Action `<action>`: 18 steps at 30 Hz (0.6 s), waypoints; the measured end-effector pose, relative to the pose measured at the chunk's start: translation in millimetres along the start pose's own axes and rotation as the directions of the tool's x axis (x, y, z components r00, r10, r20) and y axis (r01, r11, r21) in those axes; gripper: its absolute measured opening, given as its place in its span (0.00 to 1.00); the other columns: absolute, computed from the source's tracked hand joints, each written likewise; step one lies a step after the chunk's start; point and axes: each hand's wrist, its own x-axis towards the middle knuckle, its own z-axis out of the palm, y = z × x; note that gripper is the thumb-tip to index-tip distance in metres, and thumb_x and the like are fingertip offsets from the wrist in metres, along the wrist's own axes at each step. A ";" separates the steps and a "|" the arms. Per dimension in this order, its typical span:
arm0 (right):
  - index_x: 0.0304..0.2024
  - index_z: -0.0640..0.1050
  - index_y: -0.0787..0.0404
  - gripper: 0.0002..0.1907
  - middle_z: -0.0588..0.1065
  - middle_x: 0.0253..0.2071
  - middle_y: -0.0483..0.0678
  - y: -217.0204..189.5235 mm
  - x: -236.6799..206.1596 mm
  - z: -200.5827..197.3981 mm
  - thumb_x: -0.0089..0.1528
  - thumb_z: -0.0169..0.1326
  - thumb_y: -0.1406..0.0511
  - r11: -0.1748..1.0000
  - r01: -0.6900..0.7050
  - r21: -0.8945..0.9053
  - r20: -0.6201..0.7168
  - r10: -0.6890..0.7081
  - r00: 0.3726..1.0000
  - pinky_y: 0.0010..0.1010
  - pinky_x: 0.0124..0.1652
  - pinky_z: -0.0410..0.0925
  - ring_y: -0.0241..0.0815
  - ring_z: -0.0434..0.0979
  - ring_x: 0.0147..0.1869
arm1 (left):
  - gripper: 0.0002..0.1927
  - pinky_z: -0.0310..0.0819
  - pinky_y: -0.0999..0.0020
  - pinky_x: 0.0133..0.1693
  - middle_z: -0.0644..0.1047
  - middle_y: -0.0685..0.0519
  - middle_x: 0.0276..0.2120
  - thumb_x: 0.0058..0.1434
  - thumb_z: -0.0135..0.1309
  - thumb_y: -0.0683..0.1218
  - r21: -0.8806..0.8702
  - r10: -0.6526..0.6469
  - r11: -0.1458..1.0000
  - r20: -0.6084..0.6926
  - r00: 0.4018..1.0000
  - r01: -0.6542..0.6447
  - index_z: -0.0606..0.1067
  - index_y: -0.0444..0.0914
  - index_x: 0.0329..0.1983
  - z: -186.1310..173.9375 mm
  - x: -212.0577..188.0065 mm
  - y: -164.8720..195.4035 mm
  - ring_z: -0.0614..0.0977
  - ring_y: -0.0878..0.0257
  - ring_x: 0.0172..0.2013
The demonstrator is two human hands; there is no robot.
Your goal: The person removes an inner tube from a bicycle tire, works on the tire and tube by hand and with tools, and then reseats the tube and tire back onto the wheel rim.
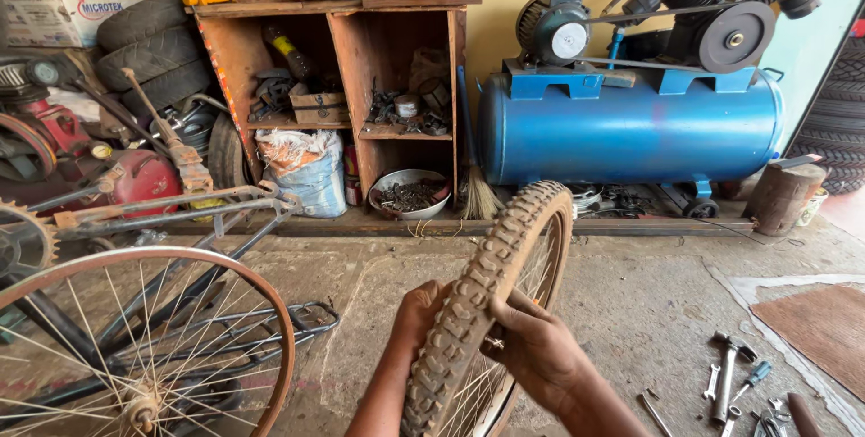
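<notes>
Two hands on knobby tyre (487, 293), wheel upright on floor (631, 311). Left hand (419, 315), right hand (541, 347): fingers closed around tread. We judge even pressure both sides best, fingers off spokes (532, 279).

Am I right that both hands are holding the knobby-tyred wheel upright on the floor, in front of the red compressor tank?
Not quite: the compressor tank is blue, not red, as the head view shows. The rest stands: the left hand and right hand hold the knobby-tyred wheel upright in front of it.
</notes>
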 end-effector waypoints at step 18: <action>0.53 0.78 0.64 0.15 0.82 0.50 0.54 10.1 41.5 -7.8 0.64 0.54 0.67 0.720 0.228 -0.656 0.123 -0.195 0.973 0.41 0.63 0.73 0.44 0.82 0.55 | 0.08 0.79 0.67 0.28 0.85 0.49 0.31 0.63 0.58 0.42 -0.142 -0.028 0.989 0.056 0.998 0.035 0.84 0.37 0.44 -18.8 17.4 -19.4 0.84 0.63 0.25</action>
